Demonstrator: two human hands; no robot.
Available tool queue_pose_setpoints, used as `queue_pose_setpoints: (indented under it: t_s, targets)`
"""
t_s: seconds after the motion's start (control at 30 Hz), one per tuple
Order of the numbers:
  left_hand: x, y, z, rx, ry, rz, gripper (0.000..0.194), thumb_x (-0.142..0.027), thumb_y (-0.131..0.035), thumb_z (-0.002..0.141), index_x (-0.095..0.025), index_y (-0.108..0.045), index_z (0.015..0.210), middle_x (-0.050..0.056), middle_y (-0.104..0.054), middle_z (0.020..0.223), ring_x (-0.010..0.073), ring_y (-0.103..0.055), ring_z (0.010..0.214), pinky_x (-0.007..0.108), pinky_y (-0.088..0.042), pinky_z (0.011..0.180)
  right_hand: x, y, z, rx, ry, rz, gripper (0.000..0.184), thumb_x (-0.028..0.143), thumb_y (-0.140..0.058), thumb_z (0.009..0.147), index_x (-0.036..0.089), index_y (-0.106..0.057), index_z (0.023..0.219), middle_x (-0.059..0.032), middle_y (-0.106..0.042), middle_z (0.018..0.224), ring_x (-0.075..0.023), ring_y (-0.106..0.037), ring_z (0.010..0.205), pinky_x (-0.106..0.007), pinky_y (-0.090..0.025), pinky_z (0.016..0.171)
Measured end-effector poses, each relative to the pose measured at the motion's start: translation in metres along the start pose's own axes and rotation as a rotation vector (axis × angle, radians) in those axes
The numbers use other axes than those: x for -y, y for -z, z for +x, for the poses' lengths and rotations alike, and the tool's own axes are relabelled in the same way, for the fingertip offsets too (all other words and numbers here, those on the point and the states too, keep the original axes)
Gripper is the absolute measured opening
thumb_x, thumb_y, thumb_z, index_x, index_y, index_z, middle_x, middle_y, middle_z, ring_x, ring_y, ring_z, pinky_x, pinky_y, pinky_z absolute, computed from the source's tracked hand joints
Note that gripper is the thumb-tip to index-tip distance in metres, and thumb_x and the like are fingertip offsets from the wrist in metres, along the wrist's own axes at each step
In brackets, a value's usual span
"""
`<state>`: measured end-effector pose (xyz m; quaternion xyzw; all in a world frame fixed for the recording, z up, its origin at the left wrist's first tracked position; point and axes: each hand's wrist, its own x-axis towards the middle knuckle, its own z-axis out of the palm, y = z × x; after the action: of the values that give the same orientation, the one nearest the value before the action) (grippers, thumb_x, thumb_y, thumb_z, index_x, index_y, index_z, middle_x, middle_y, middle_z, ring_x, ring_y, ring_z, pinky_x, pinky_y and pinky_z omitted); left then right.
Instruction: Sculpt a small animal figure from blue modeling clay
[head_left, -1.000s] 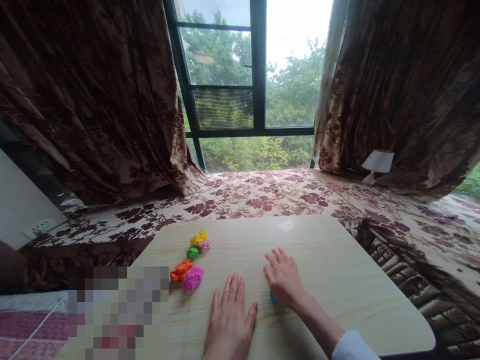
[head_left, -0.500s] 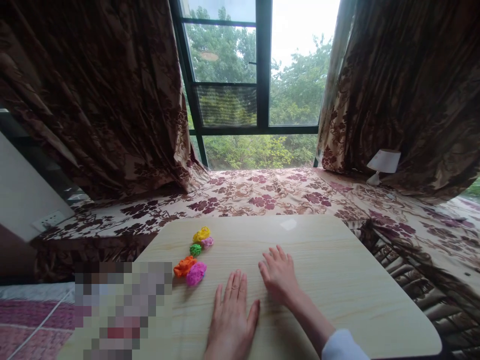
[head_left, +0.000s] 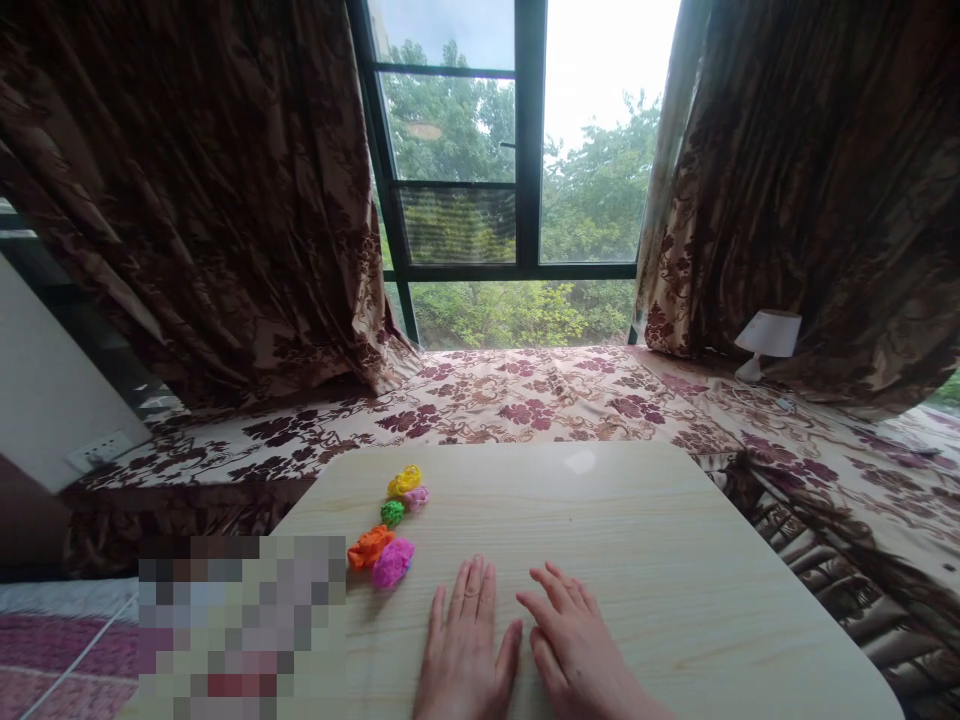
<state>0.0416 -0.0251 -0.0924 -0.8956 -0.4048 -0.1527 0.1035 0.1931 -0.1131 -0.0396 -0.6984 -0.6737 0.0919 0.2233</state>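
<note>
My left hand (head_left: 466, 648) lies palm down on the pale wood-grain table (head_left: 675, 560), fingers stretched out and holding nothing. Just to its right, my right hand (head_left: 574, 640) is also over the tabletop, its fingers spread and slightly bent, with nothing in them. Beyond my left hand, to the left, sits a group of small crumpled, stringy bundles: a magenta bundle (head_left: 393, 563), an orange bundle (head_left: 370, 547), a green bundle (head_left: 391, 513), a pale pink bundle (head_left: 416, 497) and a yellow bundle (head_left: 405, 480). Neither hand touches them.
A floral-covered window seat (head_left: 525, 400) runs behind the table and along the right. On it stands a small white lamp (head_left: 769, 335). Dark patterned curtains (head_left: 810, 180) flank the window. A blurred patch (head_left: 255, 630) hides the table's left front.
My right hand has drawn back toward me and turned, its sleeve no longer showing. My left hand stays flat beside it. The view has tilted slightly upward; the bundles rest as before.
</note>
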Motion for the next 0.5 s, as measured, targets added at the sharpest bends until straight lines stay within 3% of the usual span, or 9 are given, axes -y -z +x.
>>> queue_pose_setpoints:
  t_s: [0.1,0.23,0.37,0.5]
  targets:
    - [0.003,-0.006,-0.002,-0.061,-0.034,0.043,0.054,-0.041,-0.031,0.09,-0.017,-0.036,0.138,0.009,-0.037,0.144,0.0264,-0.035,0.131,0.047,-0.02,0.105,0.012,-0.003,0.017,-0.076,-0.062,0.031,0.031,0.025,-0.046,0.087,0.028,-0.061,0.114,-0.007,-0.052,0.133,-0.0272,-0.041,0.127,-0.049,-0.033,0.103]
    - [0.005,-0.011,-0.003,-0.119,-0.051,0.072,0.053,-0.041,-0.033,0.09,-0.017,-0.036,0.138,0.009,-0.038,0.144,0.0255,-0.035,0.131,0.047,-0.019,0.106,0.014,-0.001,0.019,-0.204,0.04,-0.008,0.027,0.021,-0.048,0.084,0.025,-0.061,0.108,-0.0069,-0.053,0.13,-0.0274,-0.04,0.126,-0.049,-0.031,0.102]
    - [0.003,-0.007,-0.001,-0.062,-0.025,0.032,0.056,-0.044,-0.03,0.091,-0.016,-0.031,0.14,0.009,-0.033,0.146,0.025,-0.032,0.133,0.047,-0.02,0.106,0.007,0.004,0.01,-0.219,0.039,-0.05,0.017,0.02,-0.048,0.086,0.023,-0.062,0.095,-0.0048,-0.064,0.099,-0.0212,-0.057,0.094,-0.036,-0.043,0.082]
    - [0.0,0.003,0.0,0.034,0.011,-0.047,0.06,-0.048,-0.027,0.09,-0.016,-0.025,0.141,0.009,-0.027,0.148,0.0261,-0.028,0.135,0.05,-0.021,0.106,-0.009,0.012,0.008,-0.14,-0.01,-0.085,0.024,0.027,-0.045,0.091,0.021,-0.06,0.073,-0.0016,-0.062,0.075,-0.0157,-0.058,0.07,-0.026,-0.042,0.064]
